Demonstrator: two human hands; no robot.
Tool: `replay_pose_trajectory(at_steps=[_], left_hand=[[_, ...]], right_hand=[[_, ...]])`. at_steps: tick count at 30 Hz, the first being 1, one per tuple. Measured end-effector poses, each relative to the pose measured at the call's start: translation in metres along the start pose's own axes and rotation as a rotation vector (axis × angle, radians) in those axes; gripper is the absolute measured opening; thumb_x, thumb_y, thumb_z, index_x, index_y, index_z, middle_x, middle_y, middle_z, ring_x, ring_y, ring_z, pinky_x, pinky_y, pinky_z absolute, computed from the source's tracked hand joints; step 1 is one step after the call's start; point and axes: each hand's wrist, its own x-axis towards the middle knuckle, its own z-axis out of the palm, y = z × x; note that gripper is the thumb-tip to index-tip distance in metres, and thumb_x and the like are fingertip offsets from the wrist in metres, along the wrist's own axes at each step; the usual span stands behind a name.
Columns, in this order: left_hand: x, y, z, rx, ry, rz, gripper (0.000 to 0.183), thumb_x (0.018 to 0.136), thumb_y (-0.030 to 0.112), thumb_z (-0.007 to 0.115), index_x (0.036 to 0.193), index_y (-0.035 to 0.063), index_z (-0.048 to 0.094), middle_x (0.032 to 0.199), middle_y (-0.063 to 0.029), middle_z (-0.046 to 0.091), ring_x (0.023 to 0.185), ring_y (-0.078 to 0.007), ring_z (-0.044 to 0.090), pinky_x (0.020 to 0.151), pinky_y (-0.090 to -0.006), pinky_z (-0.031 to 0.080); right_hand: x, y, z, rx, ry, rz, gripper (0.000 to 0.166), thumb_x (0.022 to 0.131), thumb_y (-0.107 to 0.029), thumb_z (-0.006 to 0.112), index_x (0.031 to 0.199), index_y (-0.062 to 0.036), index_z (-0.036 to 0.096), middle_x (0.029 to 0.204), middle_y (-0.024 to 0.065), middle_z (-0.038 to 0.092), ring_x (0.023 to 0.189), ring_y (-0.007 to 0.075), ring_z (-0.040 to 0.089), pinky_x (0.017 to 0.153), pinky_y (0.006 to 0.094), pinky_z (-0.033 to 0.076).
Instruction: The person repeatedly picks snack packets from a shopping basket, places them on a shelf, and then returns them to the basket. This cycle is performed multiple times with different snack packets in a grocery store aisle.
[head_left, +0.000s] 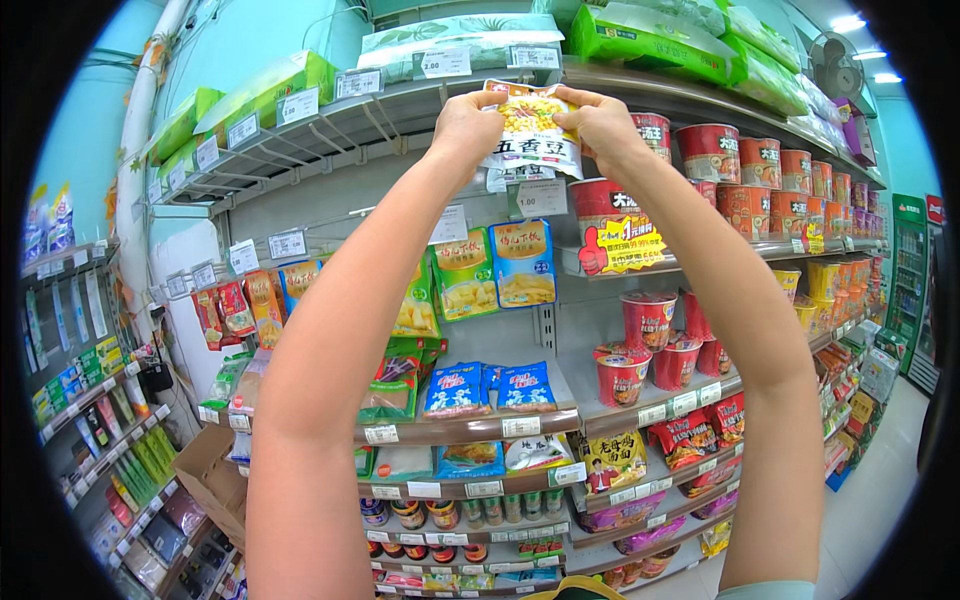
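Observation:
Both my arms reach up to a snack packet of beans, white with a yellow food picture, high in front of the shelf rack. My left hand pinches its upper left edge between thumb and fingers. At the upper right edge, my right hand grips it the same way. Part of a similar packet shows just below and behind it. Beneath hangs a price tag. Lower down, green pouches and a blue pouch of pickled vegetables hang in a row.
Instant noodle cups stand on shelves to the right. Tissue packs lie on the top shelf, whose metal edge runs close above my hands. Blue-and-white bags sit on a lower shelf. A cardboard box stands at lower left.

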Motion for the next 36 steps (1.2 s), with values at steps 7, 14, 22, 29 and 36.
replay_pose_trajectory(at_steps=[7,14,22,29,36], left_hand=[[0.025,-0.002,0.011,0.276,0.063,0.092,0.046,0.074,-0.001,0.043,0.119,0.0085,0.051,0.095,-0.01,0.059,0.074,-0.0109,0.055,0.062,-0.0227,0.043],[0.033,0.0,0.01,0.423,0.127,0.124,0.048,0.072,0.001,0.043,0.119,0.0099,0.052,0.095,-0.0115,0.06,0.075,-0.0135,0.056,0.064,-0.0255,0.044],[0.043,-0.003,0.011,0.488,0.131,0.142,0.048,0.072,0.001,0.042,0.118,0.0091,0.053,0.092,-0.0134,0.061,0.075,-0.0152,0.058,0.064,-0.0263,0.044],[0.046,-0.012,0.012,0.399,0.101,0.098,0.047,0.072,0.0,0.041,0.118,0.007,0.052,0.094,-0.0129,0.06,0.074,-0.0144,0.057,0.064,-0.0263,0.045],[0.041,-0.006,0.014,0.376,0.119,0.074,0.045,0.074,0.0,0.04,0.117,0.0047,0.052,0.098,-0.014,0.059,0.078,-0.0141,0.058,0.065,-0.0259,0.045]], right_hand=[[0.025,0.018,0.0,0.066,0.041,-0.061,0.038,0.075,0.001,0.057,0.112,-0.0074,0.055,0.098,0.0085,0.059,0.076,0.0123,0.059,0.059,0.0247,0.049],[0.058,0.043,0.004,0.08,0.052,-0.146,0.037,0.075,0.004,0.055,0.111,-0.0052,0.055,0.098,0.0102,0.059,0.075,0.0136,0.06,0.059,0.0248,0.05],[0.053,0.037,0.005,0.101,0.04,-0.123,0.037,0.075,0.003,0.054,0.111,-0.0038,0.055,0.095,0.0104,0.06,0.075,0.0139,0.06,0.064,0.0262,0.05],[0.046,0.033,0.003,0.073,0.052,-0.133,0.037,0.07,0.006,0.055,0.107,0.0023,0.057,0.096,0.0136,0.06,0.076,0.0157,0.06,0.065,0.026,0.049],[0.063,0.043,0.0,-0.016,0.046,-0.193,0.036,0.074,0.003,0.054,0.11,0.0009,0.055,0.096,0.0134,0.06,0.077,0.0161,0.06,0.067,0.0267,0.049]])
